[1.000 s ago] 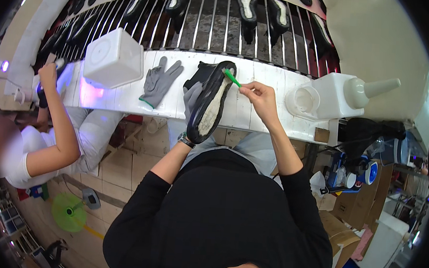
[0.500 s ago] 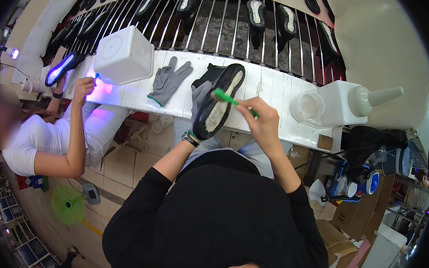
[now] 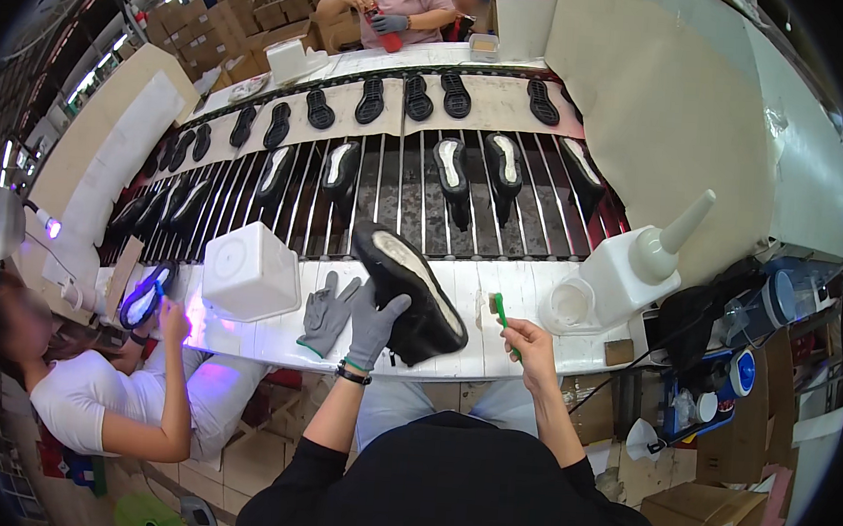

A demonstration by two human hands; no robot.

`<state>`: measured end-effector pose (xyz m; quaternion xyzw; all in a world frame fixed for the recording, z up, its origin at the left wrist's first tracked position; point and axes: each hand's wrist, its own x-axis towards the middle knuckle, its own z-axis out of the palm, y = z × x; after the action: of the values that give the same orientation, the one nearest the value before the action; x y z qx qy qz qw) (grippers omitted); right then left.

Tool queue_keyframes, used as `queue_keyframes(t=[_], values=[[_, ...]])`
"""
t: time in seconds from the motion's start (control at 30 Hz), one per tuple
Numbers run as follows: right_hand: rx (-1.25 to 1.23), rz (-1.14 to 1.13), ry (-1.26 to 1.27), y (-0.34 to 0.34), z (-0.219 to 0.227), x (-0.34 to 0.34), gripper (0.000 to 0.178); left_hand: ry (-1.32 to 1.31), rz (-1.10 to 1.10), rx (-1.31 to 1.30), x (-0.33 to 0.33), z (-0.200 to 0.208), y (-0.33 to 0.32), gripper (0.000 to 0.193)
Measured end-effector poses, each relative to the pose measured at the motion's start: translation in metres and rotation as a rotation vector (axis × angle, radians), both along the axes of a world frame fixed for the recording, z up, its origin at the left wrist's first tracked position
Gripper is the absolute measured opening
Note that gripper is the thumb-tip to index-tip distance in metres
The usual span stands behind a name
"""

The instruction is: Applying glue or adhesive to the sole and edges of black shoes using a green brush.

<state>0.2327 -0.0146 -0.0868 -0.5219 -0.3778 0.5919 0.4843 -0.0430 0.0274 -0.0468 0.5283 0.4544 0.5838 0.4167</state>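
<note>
My left hand (image 3: 373,326), in a grey glove, is closed on a black shoe upper (image 3: 416,307). The upper is tilted over the white bench, its toe or heel end towards the conveyor. A whitish coated band runs along its underside. My bare right hand (image 3: 532,353) pinches a small green-handled brush (image 3: 500,311), whose bristles stand apart from the upper, to its right. A spare grey glove (image 3: 326,317) lies flat on the bench, left of my gloved hand.
A white square container (image 3: 251,271) stands left on the bench (image 3: 469,276), a white spouted bottle with a cup (image 3: 626,277) right. Beyond, a barred conveyor (image 3: 376,211) carries uppers and black soles (image 3: 369,101). A co-worker (image 3: 110,388) brushes another upper at left; another person (image 3: 400,12) stands opposite.
The brush has left the upper's underside and moved right with my right hand. My left hand has turned the upper and moved it towards the conveyor. The view has tilted up.
</note>
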Motion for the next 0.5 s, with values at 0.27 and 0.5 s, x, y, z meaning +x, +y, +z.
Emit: queue_keyframes(t=[0.27, 0.5], values=[[-0.060, -0.085, 0.290, -0.005, -0.010, 0.004, 0.018, 0.561, -0.013, -0.420, 0.005, -0.033, -0.007, 0.062], [-0.022, -0.079, 0.347, 0.012, -0.009, -0.011, 0.026, 1.050, -0.096, -0.243, 0.013, -0.005, -0.070, 0.114]])
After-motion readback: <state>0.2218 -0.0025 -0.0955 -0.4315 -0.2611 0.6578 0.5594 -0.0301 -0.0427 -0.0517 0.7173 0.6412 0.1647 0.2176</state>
